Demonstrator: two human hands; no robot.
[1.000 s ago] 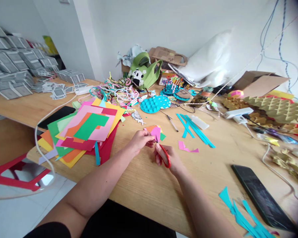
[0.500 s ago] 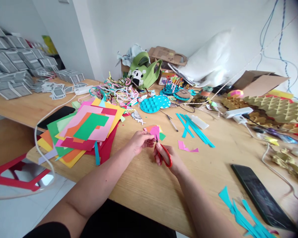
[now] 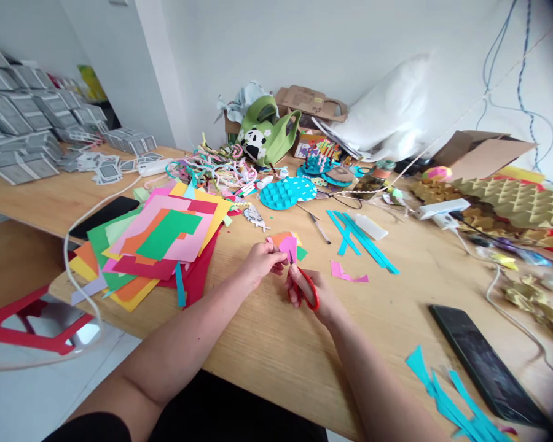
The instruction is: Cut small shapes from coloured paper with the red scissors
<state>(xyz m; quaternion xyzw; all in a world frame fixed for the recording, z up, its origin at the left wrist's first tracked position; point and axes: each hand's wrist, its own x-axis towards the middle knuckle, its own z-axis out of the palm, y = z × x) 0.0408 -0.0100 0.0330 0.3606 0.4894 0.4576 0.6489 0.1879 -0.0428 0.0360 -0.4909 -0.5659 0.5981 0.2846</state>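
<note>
A small magenta paper piece [image 3: 289, 247] is pinched between the fingers of my left hand [image 3: 263, 264]. My right hand [image 3: 314, 294] grips red-handled scissors [image 3: 312, 290], their blades pointing up at the lower edge of the paper. Just behind the held piece, orange and green paper scraps [image 3: 301, 252] lie on the wooden table [image 3: 258, 325]. To the right of the hands is a magenta offcut [image 3: 348, 274].
Coloured paper sheets [image 3: 166, 236] are stacked at the left. Blue strips [image 3: 368, 245] and a pen [image 3: 320, 228] lie beyond my right hand. A phone [image 3: 483, 362] and blue scraps [image 3: 451, 405] are at the right front. A green bag [image 3: 271, 138] stands at the back.
The magenta paper has shifted and turned slightly to the right, and my left fingers have changed position around it. The right hand and scissors have barely moved.
</note>
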